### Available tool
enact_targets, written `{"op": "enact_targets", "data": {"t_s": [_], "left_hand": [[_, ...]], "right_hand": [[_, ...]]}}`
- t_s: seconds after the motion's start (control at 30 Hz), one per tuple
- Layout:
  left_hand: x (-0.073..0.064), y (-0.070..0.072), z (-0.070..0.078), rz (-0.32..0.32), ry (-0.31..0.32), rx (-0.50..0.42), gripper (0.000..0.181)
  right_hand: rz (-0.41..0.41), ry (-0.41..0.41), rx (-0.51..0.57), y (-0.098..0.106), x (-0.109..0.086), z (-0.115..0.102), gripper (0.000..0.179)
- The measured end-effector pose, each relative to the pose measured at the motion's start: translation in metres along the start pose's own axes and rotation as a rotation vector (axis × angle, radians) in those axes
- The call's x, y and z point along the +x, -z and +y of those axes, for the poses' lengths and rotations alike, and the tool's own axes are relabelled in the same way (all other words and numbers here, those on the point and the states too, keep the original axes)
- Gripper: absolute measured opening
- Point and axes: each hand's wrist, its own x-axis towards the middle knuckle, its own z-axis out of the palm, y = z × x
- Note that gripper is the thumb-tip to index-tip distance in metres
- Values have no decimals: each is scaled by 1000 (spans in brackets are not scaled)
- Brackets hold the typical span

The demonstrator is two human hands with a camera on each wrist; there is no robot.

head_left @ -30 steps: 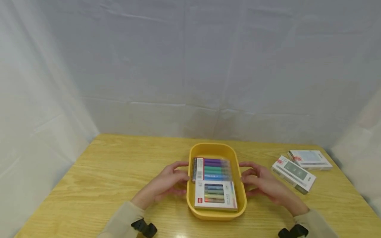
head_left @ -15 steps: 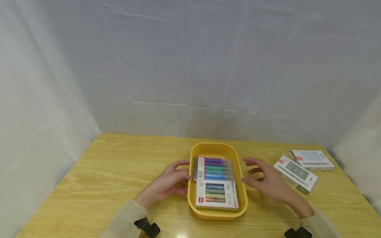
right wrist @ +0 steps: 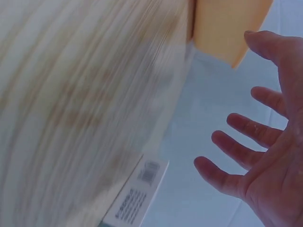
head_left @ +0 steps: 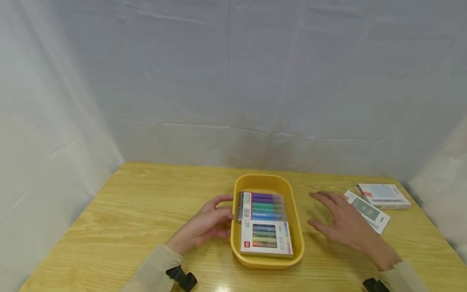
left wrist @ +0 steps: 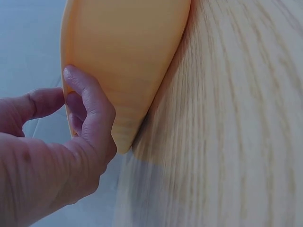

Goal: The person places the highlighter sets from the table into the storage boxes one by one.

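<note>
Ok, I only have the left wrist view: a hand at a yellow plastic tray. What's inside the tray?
Observer: A clear plastic pack of coloured pens and a flat white windowed box.
Operator: Is the right hand on the tray too?
Observer: No, it's apart from it, off to the right.
Operator: Anything near that hand?
Observer: Yes, a white rectangular box with a grey-green panel, partly hidden behind it in the head view.

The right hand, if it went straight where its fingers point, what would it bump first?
Probably the yellow oblong plastic-looking tray: the right hand points towards its side, though height is hard to judge, so it might pass over.
</note>
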Motion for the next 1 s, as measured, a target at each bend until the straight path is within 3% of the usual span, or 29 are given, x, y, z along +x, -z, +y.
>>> {"op": "enact_targets", "data": {"t_s": [0.23,0.37,0.73,1.0], "left_hand": [[1,1,0,-11,5,6,64],[1,0,0,-4,4,0,65],[6,0,2,48,8,-31,63],[15,3,4,52,4,-50,63]], "right_hand": [[72,88,-125,0,-4,16,69],[102,99,-169,1,-6,25,71],[15,-31,-165,12,-17,48,71],[-77,-123,-149,17,-28,67,69]]}}
